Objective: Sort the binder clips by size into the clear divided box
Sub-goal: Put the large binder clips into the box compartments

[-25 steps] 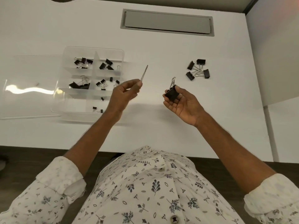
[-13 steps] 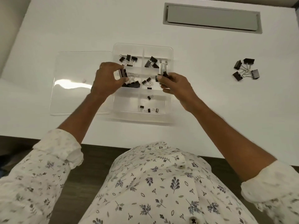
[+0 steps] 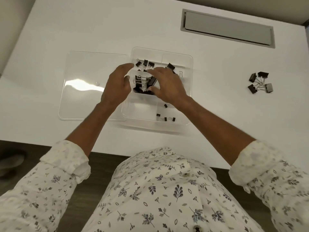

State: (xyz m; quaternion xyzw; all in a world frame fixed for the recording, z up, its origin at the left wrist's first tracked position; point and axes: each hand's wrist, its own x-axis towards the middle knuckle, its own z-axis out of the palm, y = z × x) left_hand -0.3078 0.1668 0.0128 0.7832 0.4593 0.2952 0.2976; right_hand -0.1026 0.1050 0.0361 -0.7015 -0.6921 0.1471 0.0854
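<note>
Over the left-hand middle cell of the clear divided box (image 3: 191,84), both hands are in close. The right hand (image 3: 168,88) comes in from the right with forefinger and thumb spread, and a big black binder clip (image 3: 151,81) sits right between them; whether it is pinched or just lying under the fingers, I cannot tell. The left hand (image 3: 117,86) hovers at the box's left wall, fingers loosely curved and apart, nothing in it. Under them, that cell holds more big clips (image 3: 138,88), wire handles tangled. Far-left cell: a cluster of medium clips (image 3: 145,63). Far-right cell: one more clip (image 3: 170,66) peeking out past the right knuckles, with a lone wire handle (image 3: 180,74) near it. Near-right cell: tiny clips (image 3: 165,118), scattered. Moving out, the clear lid (image 3: 78,101) lies flat on the box's left side, its edge meeting the box, a bright streak of glare across it. Well off to the right, a bunch of unsorted clips (image 3: 260,83) sits with handles turned inward. All of it rests on a smooth white worktop (image 3: 217,106), with a grey rectangular hatch (image 3: 227,29) set flush along the far side. At the near edge the worktop gives way to dark floor (image 3: 103,159), and a pale wall (image 3: 11,22) closes in at the far left. Rolled cuffs and a white leaf-print shirt (image 3: 167,190) fill the foreground.
</note>
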